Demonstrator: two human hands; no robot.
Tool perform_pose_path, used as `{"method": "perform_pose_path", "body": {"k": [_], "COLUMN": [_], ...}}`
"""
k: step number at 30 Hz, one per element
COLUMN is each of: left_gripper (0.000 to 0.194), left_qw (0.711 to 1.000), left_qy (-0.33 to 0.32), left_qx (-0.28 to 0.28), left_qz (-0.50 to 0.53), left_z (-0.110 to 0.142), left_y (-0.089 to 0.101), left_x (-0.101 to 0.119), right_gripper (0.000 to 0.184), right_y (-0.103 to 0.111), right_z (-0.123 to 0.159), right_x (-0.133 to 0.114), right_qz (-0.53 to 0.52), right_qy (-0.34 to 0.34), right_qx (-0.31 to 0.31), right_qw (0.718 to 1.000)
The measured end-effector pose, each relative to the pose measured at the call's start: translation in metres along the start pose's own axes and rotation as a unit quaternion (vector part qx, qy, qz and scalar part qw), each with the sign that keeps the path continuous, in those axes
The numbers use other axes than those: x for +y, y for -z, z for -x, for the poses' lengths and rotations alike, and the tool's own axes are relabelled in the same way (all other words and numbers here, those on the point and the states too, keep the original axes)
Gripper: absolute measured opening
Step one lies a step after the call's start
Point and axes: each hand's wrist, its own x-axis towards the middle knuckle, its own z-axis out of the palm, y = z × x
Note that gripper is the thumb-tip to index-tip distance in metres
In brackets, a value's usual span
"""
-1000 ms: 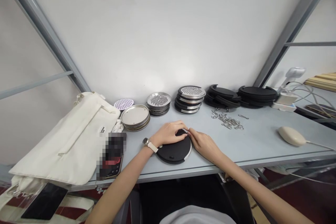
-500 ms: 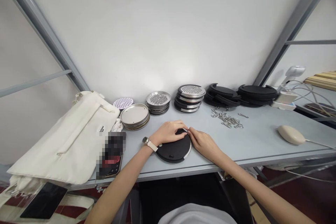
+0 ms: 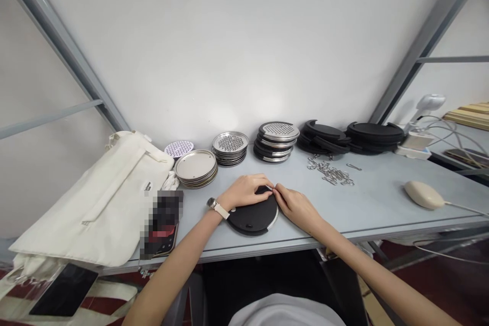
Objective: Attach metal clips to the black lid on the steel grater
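Black disc (image 3: pixel 250 218) on desk (image 3: pixel 374 191), silver edge (image 3: pixel 275 219) partly bare; my left hand (image 3: pixel 244 192) and right hand (image 3: pixel 298 208) pinch its far rim; black-edged grater stack (image 3: pixel 278 130) assembled behind; metal plates (image 3: pixel 196 165) separate.

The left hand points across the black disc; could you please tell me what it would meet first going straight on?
Most likely the fingertips of the right hand, just beyond the left hand at the rim of the black disc; whether they touch is unclear.
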Motion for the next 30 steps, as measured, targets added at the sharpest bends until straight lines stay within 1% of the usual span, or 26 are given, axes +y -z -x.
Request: {"method": "perform_pose_path", "body": {"k": [10, 14, 19, 25, 30], "left_gripper": [0.022, 0.025, 0.023, 0.023, 0.022], "left_qw": [0.998, 0.999, 0.999, 0.998, 0.998], "left_qy": [0.033, 0.027, 0.016, 0.027, 0.017], "left_qx": [0.010, 0.005, 0.004, -0.007, -0.011], "left_qz": [0.048, 0.047, 0.044, 0.051, 0.057], "left_z": [-0.0013, -0.0015, -0.0017, -0.0024, -0.0028], "left_y": [-0.0016, -0.0012, -0.0009, -0.0014, -0.0015], "left_x": [-0.0039, -0.0033, -0.0030, -0.0028, -0.0030], "right_gripper": [0.023, 0.023, 0.023, 0.024, 0.024], "right_y": [0.0026, 0.0021, 0.0015, 0.0005, -0.0003], "right_z": [-0.0005, -0.0007, -0.0008, -0.0008, -0.0002], "right_x": [-0.0024, -0.0015, -0.0007, -0.0002, 0.0000], "right_qz": [0.010, 0.014, 0.021, 0.017, 0.008], "right_qy": [-0.007, -0.002, -0.002, -0.002, 0.001], "right_qx": [-0.007, -0.008, -0.008, -0.011, -0.007], "right_qw": [1.000, 1.000, 1.000, 1.000, 1.000]}}
